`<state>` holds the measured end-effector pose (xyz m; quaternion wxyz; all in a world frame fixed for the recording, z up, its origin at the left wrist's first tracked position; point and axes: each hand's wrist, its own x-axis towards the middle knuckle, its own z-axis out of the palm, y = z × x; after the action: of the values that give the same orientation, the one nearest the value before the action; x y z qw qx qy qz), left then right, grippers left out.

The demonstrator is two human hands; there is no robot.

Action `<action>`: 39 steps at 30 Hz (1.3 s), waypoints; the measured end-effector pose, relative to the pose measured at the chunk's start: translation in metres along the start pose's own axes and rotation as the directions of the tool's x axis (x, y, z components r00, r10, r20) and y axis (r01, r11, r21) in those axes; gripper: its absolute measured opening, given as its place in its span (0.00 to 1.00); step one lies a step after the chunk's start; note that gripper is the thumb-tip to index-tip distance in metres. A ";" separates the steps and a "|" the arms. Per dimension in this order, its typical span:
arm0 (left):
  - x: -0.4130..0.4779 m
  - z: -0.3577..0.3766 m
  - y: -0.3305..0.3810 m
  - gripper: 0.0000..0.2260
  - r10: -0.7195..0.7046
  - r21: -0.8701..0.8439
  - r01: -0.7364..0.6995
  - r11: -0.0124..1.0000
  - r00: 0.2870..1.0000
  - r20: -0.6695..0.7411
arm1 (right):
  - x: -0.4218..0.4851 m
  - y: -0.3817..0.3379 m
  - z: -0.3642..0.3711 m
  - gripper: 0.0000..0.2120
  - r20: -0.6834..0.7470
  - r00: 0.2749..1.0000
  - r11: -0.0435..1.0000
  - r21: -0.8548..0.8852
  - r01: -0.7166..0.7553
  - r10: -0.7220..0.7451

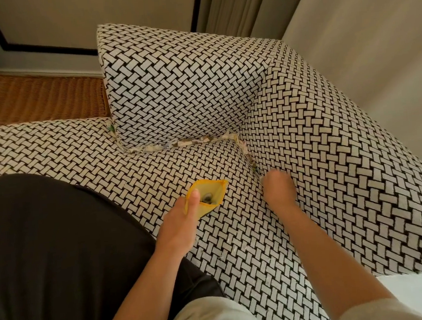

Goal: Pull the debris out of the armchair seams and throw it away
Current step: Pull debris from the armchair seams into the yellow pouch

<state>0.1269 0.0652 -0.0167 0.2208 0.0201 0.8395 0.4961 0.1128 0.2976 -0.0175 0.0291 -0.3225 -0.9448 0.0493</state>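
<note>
My left hand (178, 221) is pinching the yellow pouch (214, 194); right hand (278, 188), grip unclear, is sitting nearest seam debris (244, 148) running straight ahead.

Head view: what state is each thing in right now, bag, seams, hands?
Small yellow bag: mouth open, debris inside, pinched by left hand.
Back seam of black-and-white woven armchair: packed with paper scraps.
Right-side seam: few scraps showing.
Right hand: at right-side seam, blurred, grip unclear.
</note>
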 end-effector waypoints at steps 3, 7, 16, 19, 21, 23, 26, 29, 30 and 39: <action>0.001 0.001 0.000 0.33 0.010 0.008 -0.009 1.000 0.999 -0.034 | -0.024 -0.010 -0.018 0.08 -0.001 0.988 0.907 0.396 0.141 -0.153; 0.004 0.003 -0.004 0.36 0.019 -0.004 -0.019 1.000 0.997 -0.079 | -0.071 -0.027 -0.033 0.06 -0.005 0.976 0.717 0.678 0.162 -0.216; 0.000 0.001 -0.005 0.33 0.050 0.010 -0.049 0.999 0.997 -0.053 | -0.096 -0.053 -0.030 0.07 0.009 0.955 0.609 0.772 0.182 -0.297; 0.003 0.000 -0.010 0.27 0.065 0.064 -0.063 0.996 0.997 -0.030 | -0.091 -0.044 -0.024 0.08 0.025 0.980 0.602 0.792 0.100 -0.196; 0.004 0.000 -0.010 0.18 0.050 0.073 -0.048 0.996 0.998 -0.029 | -0.086 -0.033 -0.018 0.08 0.045 0.988 0.635 0.771 0.059 -0.146; 0.004 0.000 -0.010 0.12 0.040 0.065 -0.039 0.997 0.999 -0.017 | -0.082 -0.019 -0.010 0.08 0.072 0.991 0.678 0.735 0.022 -0.110; 0.004 -0.001 -0.008 0.07 0.041 -0.005 -0.041 0.999 0.999 -0.019 | -0.077 0.001 0.003 0.08 0.092 0.995 0.742 0.670 -0.027 -0.046; 0.004 -0.001 -0.007 0.07 0.067 -0.032 -0.068 0.997 0.997 -0.043 | -0.070 0.018 0.014 0.10 0.112 0.993 0.769 0.632 -0.096 0.032; 0.004 -0.001 -0.007 0.09 0.078 -0.029 -0.080 0.996 0.995 -0.059 | -0.067 0.023 0.017 0.11 0.109 0.992 0.782 0.612 -0.113 0.057; 0.003 0.000 -0.007 0.22 0.101 0.015 -0.100 0.995 0.985 -0.137 | -0.047 0.046 0.019 0.10 0.048 0.992 0.954 0.270 -0.129 0.121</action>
<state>0.1256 0.0623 -0.0241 0.1370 0.0288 0.8525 0.5036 0.1763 0.3034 -0.0422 0.0555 -0.3737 -0.9072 0.1853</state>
